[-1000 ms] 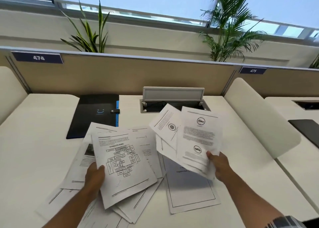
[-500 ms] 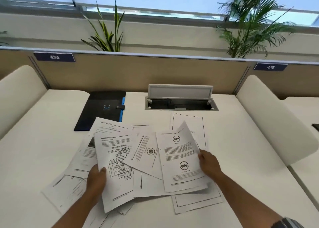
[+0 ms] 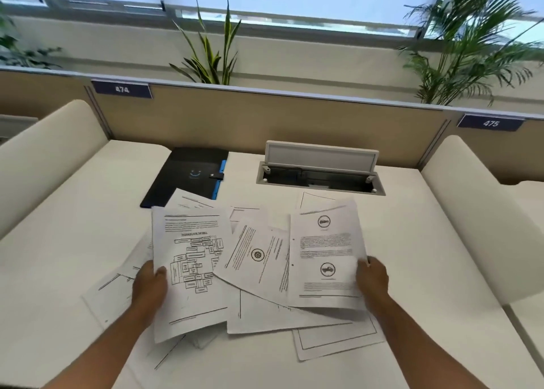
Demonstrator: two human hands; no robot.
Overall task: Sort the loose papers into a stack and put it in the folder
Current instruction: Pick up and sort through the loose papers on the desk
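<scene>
Holding sheets both sides: your left hand (image 3: 150, 285) pinches flowchart sheet (image 3: 192, 271), right hand (image 3: 371, 276) pinches vehicle-icon sheet (image 3: 325, 256). Long axes roughly parallel, gap between. Folder (image 3: 188, 176) closed, far-left on worktop (image 3: 73, 212), nearer left hand.

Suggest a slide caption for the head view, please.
Both hands, left and right, gather loose papers before a closed folder.

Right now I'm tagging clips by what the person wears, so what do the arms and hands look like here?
Both forearms are bare up to the bottom edge of the picture, with no sleeve in view. The left hand and right hand wear no gloves, and no ring shows. No watch or band is visible on either wrist in this picture.
</scene>
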